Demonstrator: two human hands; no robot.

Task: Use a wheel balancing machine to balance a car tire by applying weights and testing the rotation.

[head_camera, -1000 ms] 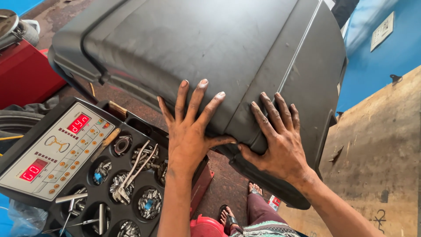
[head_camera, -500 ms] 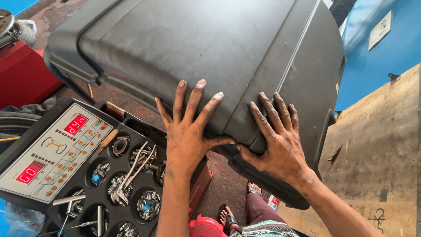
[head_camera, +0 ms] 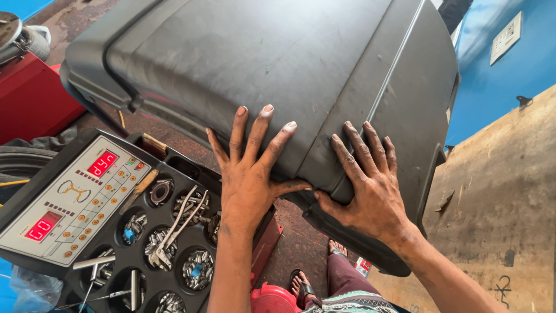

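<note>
A large dark grey plastic hood [head_camera: 278,69] of a wheel machine fills the upper middle of the view. My left hand [head_camera: 249,168] lies flat on its near lower edge, fingers spread. Beside it, my right hand [head_camera: 370,179] presses on the same edge, fingers on top and thumb hooked under the rim. Neither hand holds anything loose.
Below left is the machine's control panel [head_camera: 69,197] with two red digit displays, and a black tray [head_camera: 174,232] of round pockets with metal weights and pliers. A red machine [head_camera: 29,98] stands far left, a blue wall [head_camera: 498,69] right, a wooden board [head_camera: 498,220] beneath it. My sandalled feet [head_camera: 307,284] show below.
The hood has shifted slightly lower and nearer under both hands, which keep the same spots. The digits on the upper display have changed.
</note>
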